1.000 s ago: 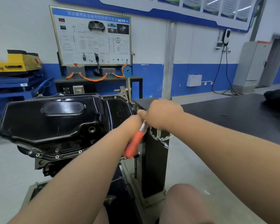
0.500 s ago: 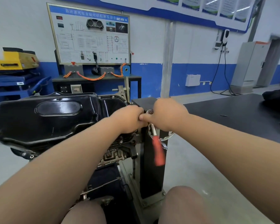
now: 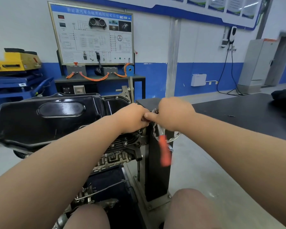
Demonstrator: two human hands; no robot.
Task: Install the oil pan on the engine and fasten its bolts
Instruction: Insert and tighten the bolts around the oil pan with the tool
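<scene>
Change: orange grip of the wrench (image 3: pixel 164 151) has swung from a down-left slant under the left wrist to hanging almost straight down, right of both hands; the left hand has come up to meet the right.
Right fingers (image 3: pixel 149 115): closed round the upper shank of the wrench. One digit juts left and touches the left hand.
Left fingers (image 3: pixel 143 123): curled tight at the tool's head. I cannot tell whether they pinch the head, a bolt or nothing; the knuckles hide it.
Hands: left hand (image 3: pixel 132 118) and right hand (image 3: pixel 173 114) touch each other at the right end of the pan. The right one carries the tool.
Wrench axis: near vertical, head up under the hands, grip down and blurred.
Key relation: the fastening point lies directly beneath the meeting fingers, on the pan's right end flange, hidden. The left hand is nearer the pan, the right nearer the stand.
Oil pan (image 3: pixel 48 116): black, seated on the upturned engine (image 3: pixel 112 158), long axis left to right, spreading left from the hands.
Bolts (image 3: pixel 125 143): several show along the near flange, just below the left wrist.
Stand post (image 3: pixel 155 171): dark, upright, just right of the pan's end, with a chrome handwheel (image 3: pixel 175 138) behind the grip.
Judgement: a bolt at this end is probably being run down. The grip's swing looks cramped by post and wheel.
Table (image 3: pixel 238 116): dark top, far right, well apart.
</scene>
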